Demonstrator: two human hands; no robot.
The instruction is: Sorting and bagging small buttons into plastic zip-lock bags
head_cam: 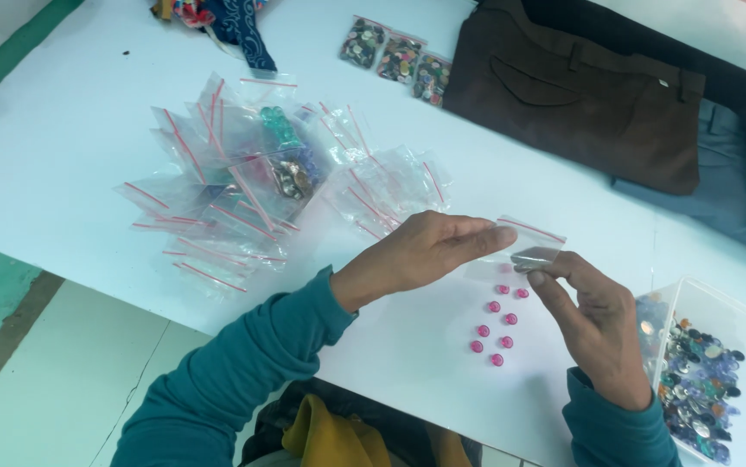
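My left hand [429,251] and my right hand [593,324] together hold a small clear zip bag [530,242] with a red seal strip, just above the white table [62,138]. The left fingers pinch its near left edge, the right thumb and forefinger pinch its lower right corner. Below the bag, several small pink buttons [496,327] lie loose on the table between my hands. Both sleeves are teal.
A heap of empty clear zip bags [243,190], a few with buttons inside, lies left of my hands. A clear box of mixed buttons [697,380] stands at the right. Three filled button bags [397,56], brown trousers [572,91] and grey-blue trousers [736,186] lie at the back.
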